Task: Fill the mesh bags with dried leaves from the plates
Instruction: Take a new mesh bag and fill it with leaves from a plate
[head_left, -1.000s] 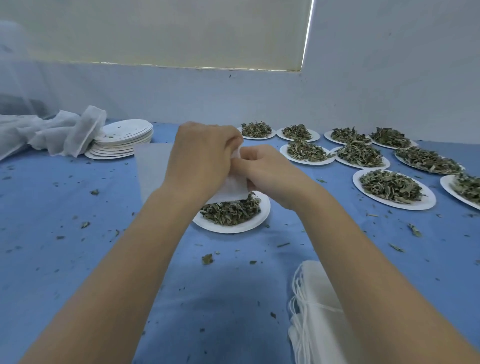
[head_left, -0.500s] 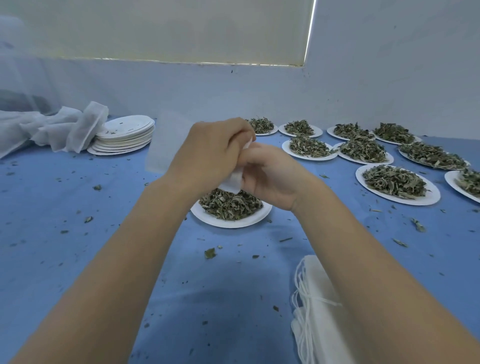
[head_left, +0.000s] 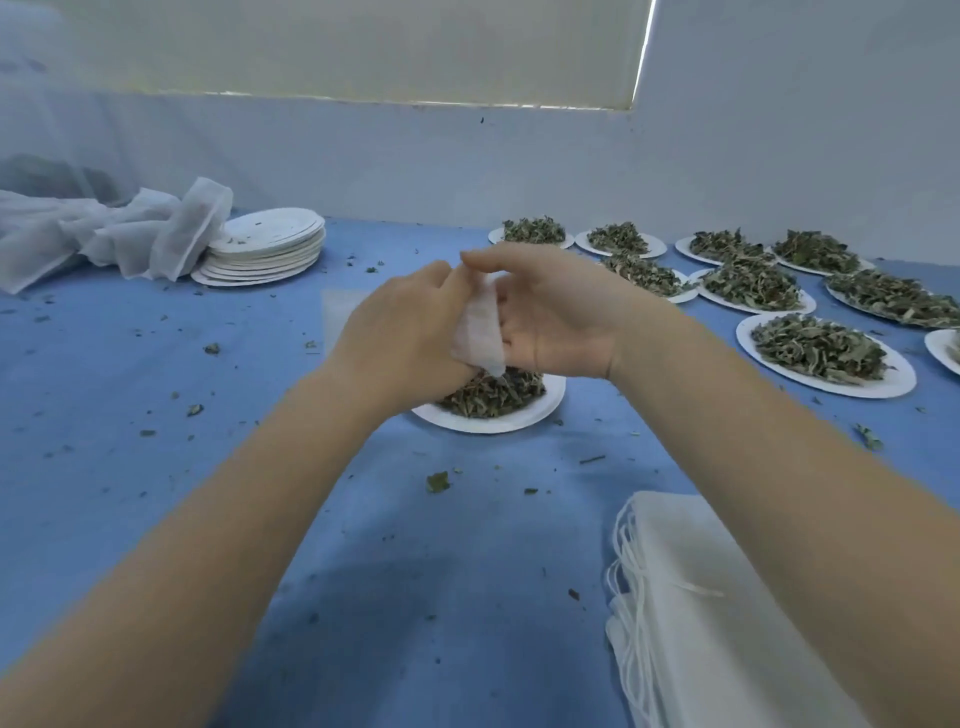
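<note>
Mesh bag (head_left: 480, 332): light, limp, flimsy; I pinch mouth edges, left hand (head_left: 400, 332) and right hand (head_left: 556, 317) both clamped on it, above leaf plate (head_left: 540, 410).

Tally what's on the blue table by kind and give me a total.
Plates of dried leaves: 10
Stack of empty plates: 1
Stack of unused mesh bags: 1
Held mesh bag: 1
Crumpled mesh cloth: 1
Total: 14
</note>
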